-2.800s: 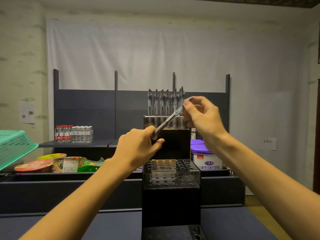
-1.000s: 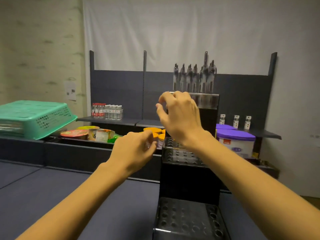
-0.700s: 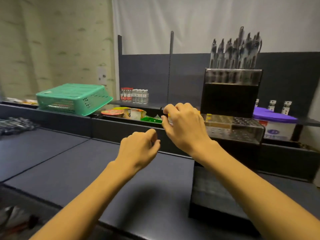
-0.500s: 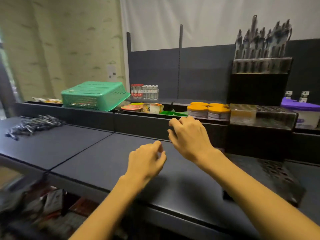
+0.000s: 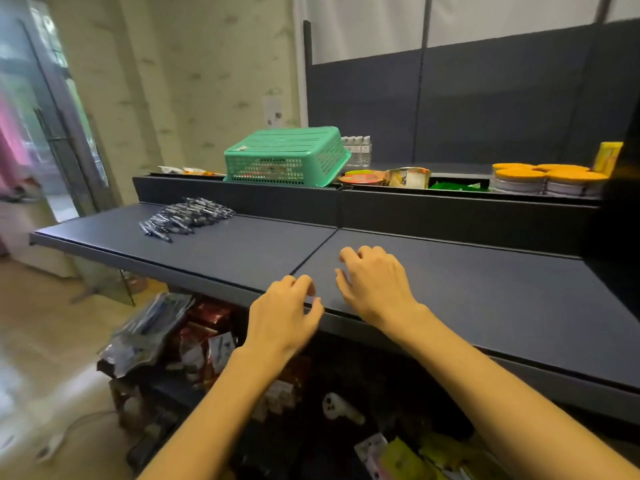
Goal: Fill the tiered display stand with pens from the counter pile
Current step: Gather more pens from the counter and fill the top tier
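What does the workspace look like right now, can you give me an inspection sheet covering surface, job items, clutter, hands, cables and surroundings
Surface: dark counter, seam down the middle.
Job's things: pen pile at the counter's far left; display stand not clearly in view.
Clutter: upturned green basket, orange-lidded tubs and food packs on the raised ledge; packets under the counter.
Hands: left hand and right hand hold nothing, fingers loosely curled, above the counter's near edge.
Cables: white cord on the floor.
Surroundings: dark shelving backboard, pale wall.
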`<state>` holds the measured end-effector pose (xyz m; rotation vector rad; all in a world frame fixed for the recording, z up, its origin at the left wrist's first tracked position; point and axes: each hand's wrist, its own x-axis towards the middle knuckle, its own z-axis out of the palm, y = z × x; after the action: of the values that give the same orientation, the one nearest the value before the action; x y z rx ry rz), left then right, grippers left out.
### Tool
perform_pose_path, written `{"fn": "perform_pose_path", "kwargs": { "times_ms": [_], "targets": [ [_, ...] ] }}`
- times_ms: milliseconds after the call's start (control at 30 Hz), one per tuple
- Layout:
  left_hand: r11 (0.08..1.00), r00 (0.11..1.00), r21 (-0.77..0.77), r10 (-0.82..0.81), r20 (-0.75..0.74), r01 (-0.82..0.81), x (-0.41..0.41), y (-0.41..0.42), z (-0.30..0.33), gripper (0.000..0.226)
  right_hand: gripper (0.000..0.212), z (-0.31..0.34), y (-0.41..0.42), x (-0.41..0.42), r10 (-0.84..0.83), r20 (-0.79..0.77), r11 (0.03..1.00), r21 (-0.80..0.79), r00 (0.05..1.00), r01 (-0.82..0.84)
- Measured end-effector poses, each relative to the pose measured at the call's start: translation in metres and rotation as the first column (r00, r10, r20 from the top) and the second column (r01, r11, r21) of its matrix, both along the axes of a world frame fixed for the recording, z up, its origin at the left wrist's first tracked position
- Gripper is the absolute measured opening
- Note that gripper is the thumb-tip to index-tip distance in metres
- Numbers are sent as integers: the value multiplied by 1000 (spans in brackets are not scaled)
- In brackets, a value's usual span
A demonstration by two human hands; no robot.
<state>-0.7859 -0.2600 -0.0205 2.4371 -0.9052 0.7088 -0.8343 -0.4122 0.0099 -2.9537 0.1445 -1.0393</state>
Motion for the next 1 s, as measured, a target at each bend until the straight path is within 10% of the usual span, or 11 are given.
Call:
{"fn": "perform_pose_path", "kwargs": {
  "times_ms": [1000],
  "targets": [
    [983, 983, -28, -181, 17, 181, 506, 230, -4, 14, 12, -30, 139, 456, -141, -92, 987, -88, 986, 133]
  ]
}}
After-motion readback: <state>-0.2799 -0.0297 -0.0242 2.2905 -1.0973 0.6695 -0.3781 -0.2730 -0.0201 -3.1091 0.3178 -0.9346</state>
